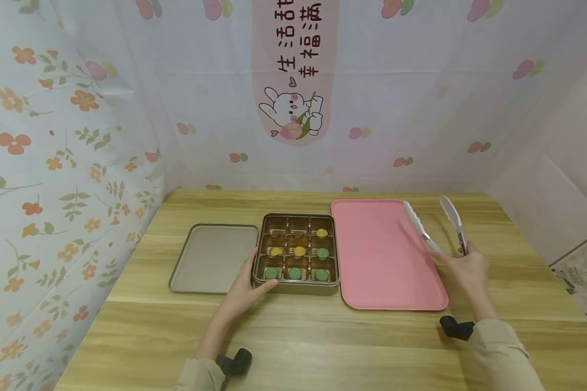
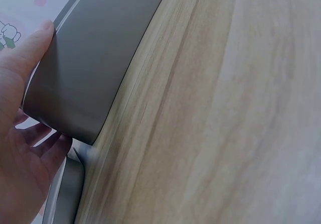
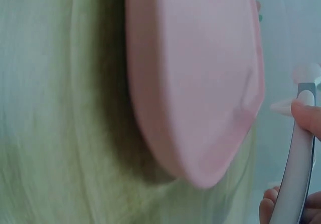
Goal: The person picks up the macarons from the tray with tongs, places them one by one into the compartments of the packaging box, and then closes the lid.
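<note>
My left hand [image 1: 242, 288] holds the front left corner of a square metal tin [image 1: 298, 290], thumb on the front rim and fingers along the left side. A gold divided insert sits inside the tin. Green round pieces [image 1: 295, 273] fill its front row, with another green one at the middle right. Yellow round pieces [image 1: 299, 251] lie at the middle left, the centre and the back right. With my right hand [image 1: 469, 274] I grip the handle of the tongs [image 3: 296, 169]. Their pale tips [image 1: 451, 210] are spread apart above the right side of the pink tray [image 1: 381, 250].
Left of the tin lies a flat metal lid [image 1: 215, 260], close against it. The pink tray stands directly to the tin's right. All rest on a wood-grain table [image 1: 323, 342], with patterned cloth [image 1: 396, 108] hanging behind and at the sides.
</note>
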The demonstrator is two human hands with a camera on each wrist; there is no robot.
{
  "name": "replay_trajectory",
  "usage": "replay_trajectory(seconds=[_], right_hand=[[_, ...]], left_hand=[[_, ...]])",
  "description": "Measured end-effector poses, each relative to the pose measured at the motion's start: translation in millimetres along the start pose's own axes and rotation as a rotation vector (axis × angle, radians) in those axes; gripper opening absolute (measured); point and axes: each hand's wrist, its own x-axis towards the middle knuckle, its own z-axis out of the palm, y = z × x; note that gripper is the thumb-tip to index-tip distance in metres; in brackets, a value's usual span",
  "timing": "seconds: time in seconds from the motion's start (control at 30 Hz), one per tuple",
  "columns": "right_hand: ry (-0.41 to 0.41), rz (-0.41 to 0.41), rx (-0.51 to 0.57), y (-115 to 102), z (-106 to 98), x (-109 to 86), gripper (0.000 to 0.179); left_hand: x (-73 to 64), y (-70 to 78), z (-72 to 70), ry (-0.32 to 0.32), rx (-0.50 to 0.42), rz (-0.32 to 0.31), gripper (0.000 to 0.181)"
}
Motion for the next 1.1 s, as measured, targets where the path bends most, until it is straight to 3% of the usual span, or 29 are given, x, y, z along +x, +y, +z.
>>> replay_trajectory(seconds=[0.2,0.53,1.1], right_hand=[[-0.003,0.089,-0.022,14,-3,7.2,0.060],[-0.016,0.165,-0.059,27,-11,15.5,0.060],[-0.044,0.174,-0.057,37,-9,21.2,0.070]], left_hand=[[1.4,0.0,-0.4,-0.002,0.002,0.008,0.098],[0.5,3.3,-0.5,-0.006,-0.006,0.017,0.098],[-0.8,1.4,0.1,-0.003,-0.013,0.016,0.098]])
